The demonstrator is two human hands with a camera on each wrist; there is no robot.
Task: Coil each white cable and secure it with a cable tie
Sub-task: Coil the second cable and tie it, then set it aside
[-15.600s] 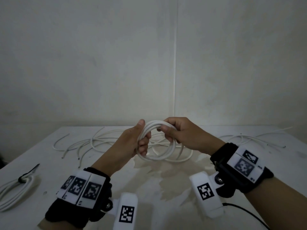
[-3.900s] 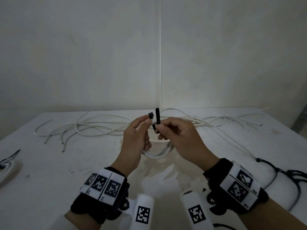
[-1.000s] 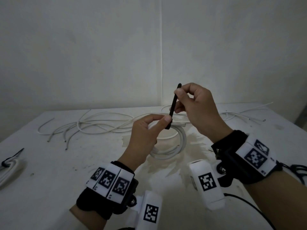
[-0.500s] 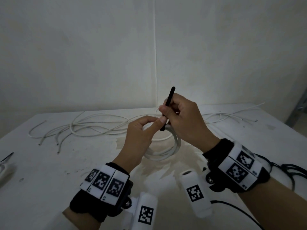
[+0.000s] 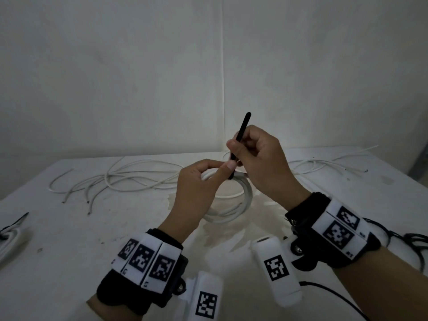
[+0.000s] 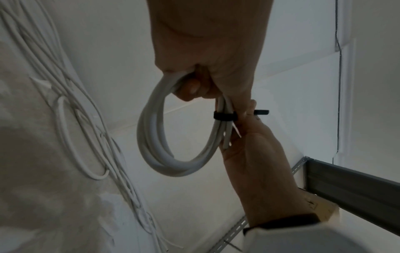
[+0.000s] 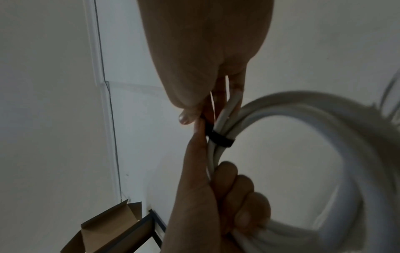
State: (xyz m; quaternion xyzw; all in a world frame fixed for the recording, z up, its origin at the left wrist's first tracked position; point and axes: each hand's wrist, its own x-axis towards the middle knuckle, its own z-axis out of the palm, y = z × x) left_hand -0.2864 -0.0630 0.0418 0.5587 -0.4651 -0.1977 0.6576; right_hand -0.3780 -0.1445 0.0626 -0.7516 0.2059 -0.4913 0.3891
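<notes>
A coiled white cable point(image 5: 234, 205) point(image 6: 155, 150) point(image 7: 324, 137) hangs above the table point(image 5: 69, 239), gripped at its top by my left hand point(image 5: 201, 184) point(image 6: 207, 56) point(image 7: 216, 196). A black cable tie point(image 5: 243, 130) point(image 6: 224, 116) point(image 7: 219, 139) is looped tight round the coil's strands. Its free tail stands up from my right hand point(image 5: 257, 158) point(image 7: 207, 56) point(image 6: 255, 154), which pinches it just above the coil. My left thumb presses beside the tie's head.
Several loose white cables point(image 5: 120, 179) lie spread across the back of the table, more at the back right point(image 5: 324, 165). A tied white coil point(image 5: 9, 239) sits at the left edge. Black cords point(image 5: 412, 242) trail at the right edge. The wall stands close behind.
The right hand has slid down the tie's tail toward the coil, so more black tail shows above it. The left hand keeps its grip on the coil.
</notes>
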